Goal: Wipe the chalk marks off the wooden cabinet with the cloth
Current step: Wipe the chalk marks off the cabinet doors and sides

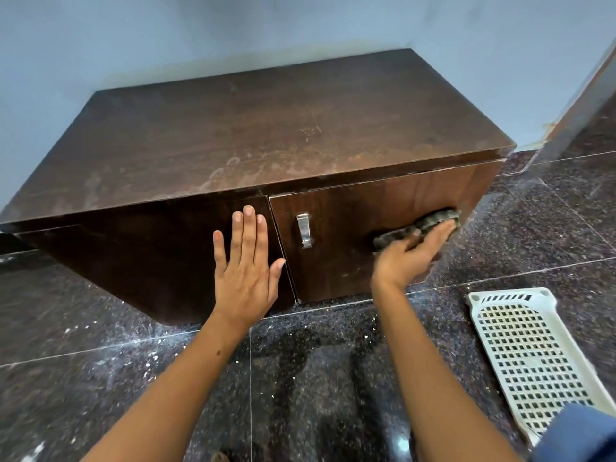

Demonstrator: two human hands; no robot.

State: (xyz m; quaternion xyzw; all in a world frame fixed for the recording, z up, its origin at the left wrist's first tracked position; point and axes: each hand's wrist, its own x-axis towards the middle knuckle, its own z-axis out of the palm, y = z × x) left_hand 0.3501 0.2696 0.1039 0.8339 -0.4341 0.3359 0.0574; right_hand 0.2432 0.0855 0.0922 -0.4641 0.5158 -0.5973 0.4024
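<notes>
Dark cloth [416, 228] pressed on brown cabinet's [266, 135] right door.

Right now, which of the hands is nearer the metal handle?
Left. The left hand lies flat on the left door, just left of the handle; the right hand presses the cloth farther right.

Dark wooden cabinet [266, 135], shiny metal handle [304, 230], mottled cloth [420, 226], perforated plastic tray [530, 358], glossy speckled floor [316, 378].
</notes>
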